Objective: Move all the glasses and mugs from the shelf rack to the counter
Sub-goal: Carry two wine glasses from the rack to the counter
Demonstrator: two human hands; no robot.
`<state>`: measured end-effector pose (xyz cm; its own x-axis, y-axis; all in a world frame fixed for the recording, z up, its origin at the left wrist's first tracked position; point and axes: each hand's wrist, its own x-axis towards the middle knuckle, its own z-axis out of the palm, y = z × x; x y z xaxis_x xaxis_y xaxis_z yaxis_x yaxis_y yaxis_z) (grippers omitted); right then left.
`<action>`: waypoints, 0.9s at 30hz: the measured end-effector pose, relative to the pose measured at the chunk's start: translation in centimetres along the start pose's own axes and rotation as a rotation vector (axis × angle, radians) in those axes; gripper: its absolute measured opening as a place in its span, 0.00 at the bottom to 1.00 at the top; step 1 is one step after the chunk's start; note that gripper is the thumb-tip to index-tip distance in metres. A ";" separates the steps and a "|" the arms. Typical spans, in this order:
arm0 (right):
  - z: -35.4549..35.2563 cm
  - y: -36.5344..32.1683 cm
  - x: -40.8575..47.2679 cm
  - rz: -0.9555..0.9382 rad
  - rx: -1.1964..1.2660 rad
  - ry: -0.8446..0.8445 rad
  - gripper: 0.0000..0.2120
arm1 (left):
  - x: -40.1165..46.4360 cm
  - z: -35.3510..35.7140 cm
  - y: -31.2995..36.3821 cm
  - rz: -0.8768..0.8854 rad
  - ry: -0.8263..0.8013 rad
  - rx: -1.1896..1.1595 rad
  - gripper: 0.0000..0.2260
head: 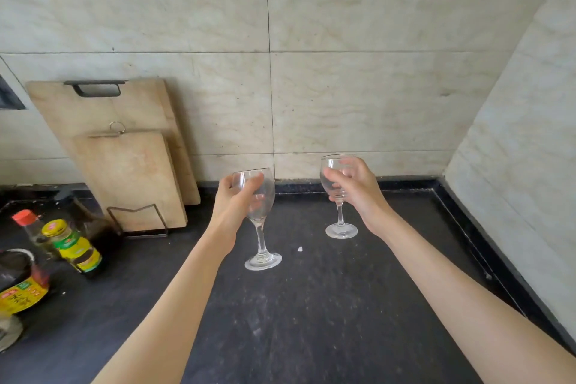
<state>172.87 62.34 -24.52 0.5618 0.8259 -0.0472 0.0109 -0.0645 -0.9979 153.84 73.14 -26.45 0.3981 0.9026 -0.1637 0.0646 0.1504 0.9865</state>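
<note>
Left hand (pixel 233 199): it holds the bowl of the left wine glass (pixel 259 215), with the fingers (pixel 253 185) wrapped around it from the left side.
Left wine glass: clear and upright, a little tilted; its foot is at the dark counter (pixel 311 305), but I cannot tell if it already touches it.
Right hand (pixel 355 190): its fingers are closed around the bowl of the right wine glass (pixel 339 196), holding from the right side.
Right wine glass: clear and upright, nearer to the wall; its foot seems to rest on the counter.
Distance between glasses: they stand apart, not touching.
Cutting boards (pixel 124 150): two wooden boards lean on the tiled wall at the left, the smaller one in front, in a wire holder (pixel 140 221).
Bottles (pixel 71 246): several sauce bottles stand at the left edge of the counter.
Small white crumb (pixel 300 249): it lies on the counter between the two glasses.
</note>
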 end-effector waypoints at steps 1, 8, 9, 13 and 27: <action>-0.1 0.8 1.4 0.015 0.007 -0.023 0.23 | 1.3 0.2 -0.6 -0.019 0.026 0.017 0.41; 0.2 6.9 10.4 0.085 -0.104 0.014 0.28 | 10.8 1.4 -4.9 -0.029 0.091 0.161 0.30; 0.4 7.8 11.7 0.087 -0.131 0.011 0.28 | 12.1 1.6 -5.4 -0.020 0.089 0.183 0.29; 1.1 11.6 16.6 0.063 -0.226 -0.008 0.30 | 17.2 2.6 -8.3 0.010 0.050 0.241 0.30; 2.8 18.9 24.9 0.073 -0.380 0.014 0.30 | 24.8 6.7 -13.5 0.045 -0.061 0.331 0.32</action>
<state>184.75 83.29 -44.67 0.5841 0.8036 -0.1144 0.2747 -0.3283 -0.9037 168.94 90.81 -43.78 0.4608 0.8781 -0.1293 0.3350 -0.0372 0.9415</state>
